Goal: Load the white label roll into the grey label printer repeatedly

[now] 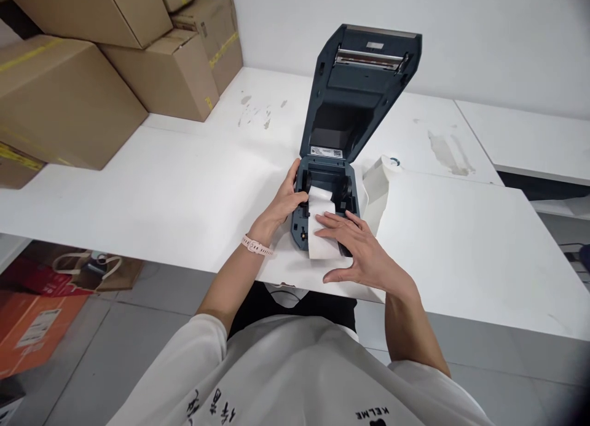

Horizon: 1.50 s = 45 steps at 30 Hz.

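Note:
A dark blue-grey label printer (298, 236) stands on the white table, its lid (354, 85) raised and tilted back. A white paper label strip (323, 244) comes from a small roll (319, 193) inside and runs over the printer's front edge. My left hand (286, 200) grips the printer's left side, fingers outside and thumb over the rim beside the roll. With fingers spread, my right hand (359, 248) rests its fingertips on the label strip; its thumb is held apart, over the table. Part of the printer's right front is hidden behind this hand.
Right of the printer lies a curled length of white backing paper (378, 189). Cardboard boxes (59, 100) are stacked at the back left of the white table (184, 192). A wall stands behind. Below left are an orange box (39, 331) and a paper bag (122, 272).

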Each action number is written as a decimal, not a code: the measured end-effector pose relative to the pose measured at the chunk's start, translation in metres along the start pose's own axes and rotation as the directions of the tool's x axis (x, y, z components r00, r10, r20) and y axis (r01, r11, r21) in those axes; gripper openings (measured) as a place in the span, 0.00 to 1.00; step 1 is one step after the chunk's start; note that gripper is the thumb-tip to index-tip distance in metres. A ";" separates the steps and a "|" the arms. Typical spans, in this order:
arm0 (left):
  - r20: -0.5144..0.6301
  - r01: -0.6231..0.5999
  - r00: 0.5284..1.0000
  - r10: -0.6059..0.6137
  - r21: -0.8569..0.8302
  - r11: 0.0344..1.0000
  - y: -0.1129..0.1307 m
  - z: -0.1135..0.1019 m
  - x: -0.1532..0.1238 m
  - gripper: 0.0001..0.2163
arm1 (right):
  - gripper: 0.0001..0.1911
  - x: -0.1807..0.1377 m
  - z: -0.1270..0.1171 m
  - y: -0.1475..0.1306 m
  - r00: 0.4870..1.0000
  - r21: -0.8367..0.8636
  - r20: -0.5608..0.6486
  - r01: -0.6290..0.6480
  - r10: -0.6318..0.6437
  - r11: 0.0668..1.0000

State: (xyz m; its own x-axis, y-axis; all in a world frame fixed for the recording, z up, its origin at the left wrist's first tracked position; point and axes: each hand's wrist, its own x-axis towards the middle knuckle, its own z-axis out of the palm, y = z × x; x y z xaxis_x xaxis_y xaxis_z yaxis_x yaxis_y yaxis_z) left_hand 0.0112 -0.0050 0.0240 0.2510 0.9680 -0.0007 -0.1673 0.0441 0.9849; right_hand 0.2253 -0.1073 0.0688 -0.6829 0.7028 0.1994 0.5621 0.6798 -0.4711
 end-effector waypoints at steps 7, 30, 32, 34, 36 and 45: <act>0.000 -0.006 1.000 0.006 0.009 1.000 0.003 0.001 -0.003 0.50 | 0.20 -0.004 0.017 -0.001 0.983 -0.038 -0.185 -0.017 0.009 0.999; 0.036 0.018 0.999 -0.018 0.019 1.000 0.005 0.003 -0.004 0.51 | 0.17 -0.025 0.035 0.003 0.911 0.205 -0.363 -0.129 0.197 0.970; 0.030 0.012 0.999 -0.013 0.013 1.000 0.006 0.003 -0.004 0.52 | 0.17 -0.027 0.035 0.003 0.913 0.219 -0.354 -0.129 0.202 0.967; 0.022 0.009 1.000 -0.009 0.005 1.000 0.007 0.004 -0.004 0.52 | 0.17 -0.027 0.034 0.003 0.916 0.226 -0.351 -0.121 0.196 0.967; 0.024 0.010 1.000 -0.010 0.004 1.000 0.007 0.004 -0.004 0.52 | 0.17 -0.027 0.034 0.004 0.917 0.229 -0.351 -0.110 0.188 0.967; 0.039 0.021 0.999 -0.023 0.036 0.999 0.005 0.002 -0.003 0.50 | 0.18 -0.040 0.016 -0.008 0.952 0.244 -0.285 -0.036 0.107 0.969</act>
State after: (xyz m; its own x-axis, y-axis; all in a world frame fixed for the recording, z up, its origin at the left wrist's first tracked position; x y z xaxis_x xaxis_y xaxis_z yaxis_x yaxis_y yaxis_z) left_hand 0.0110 -0.0082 0.0290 0.2916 0.9564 -0.0163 -0.1279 0.0559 0.9902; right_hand 0.2405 -0.1440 0.0503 -0.4570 0.8020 0.3847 0.4552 0.5824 -0.6735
